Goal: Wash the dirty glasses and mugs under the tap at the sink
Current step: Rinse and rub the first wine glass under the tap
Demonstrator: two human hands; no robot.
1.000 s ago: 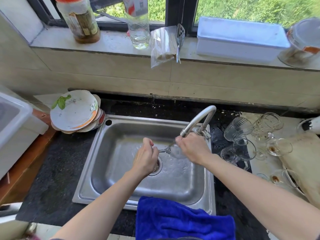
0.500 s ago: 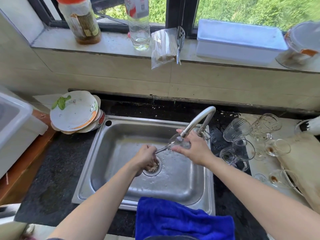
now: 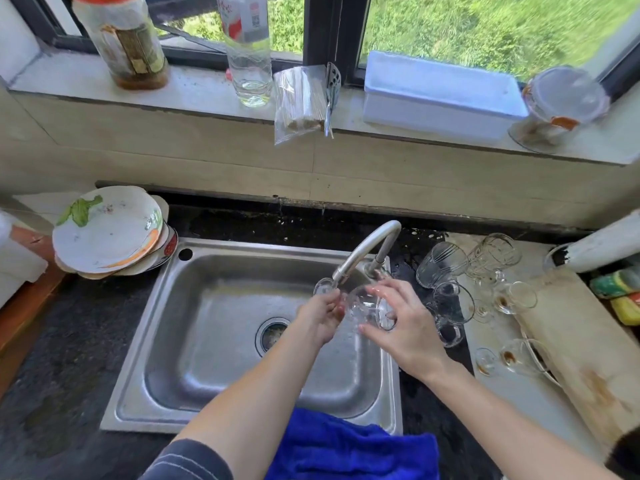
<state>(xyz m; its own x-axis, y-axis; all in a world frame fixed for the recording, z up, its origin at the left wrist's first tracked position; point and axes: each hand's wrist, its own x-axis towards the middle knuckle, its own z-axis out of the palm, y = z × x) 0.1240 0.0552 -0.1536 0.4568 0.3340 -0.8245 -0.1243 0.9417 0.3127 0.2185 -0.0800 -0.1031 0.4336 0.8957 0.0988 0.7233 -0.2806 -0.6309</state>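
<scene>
A clear stemmed glass [image 3: 362, 303] lies on its side just under the spout of the steel tap [image 3: 367, 249], above the steel sink [image 3: 214, 303]. My left hand [image 3: 320, 315] grips its stem, and the round foot sticks out above that hand. My right hand [image 3: 401, 320] cups the bowl, fingers spread around it. Right of the sink, several more glasses and mugs [image 3: 450, 271] stand or lie on the counter; some [image 3: 514, 297] hold brown dregs.
A stack of plates [image 3: 107, 232] leans at the sink's left corner. A blue cloth [image 3: 349, 448] hangs over the front rim. A wooden board [image 3: 585, 344] and sponges [image 3: 620, 292] sit at the right. Bottles [image 3: 124, 39], a bag and a white box [image 3: 440, 95] line the windowsill.
Both hands have lifted the glass from near the drain up and right to the tap's spout. My right hand has shifted around the bowl and opened its fingers wider.
</scene>
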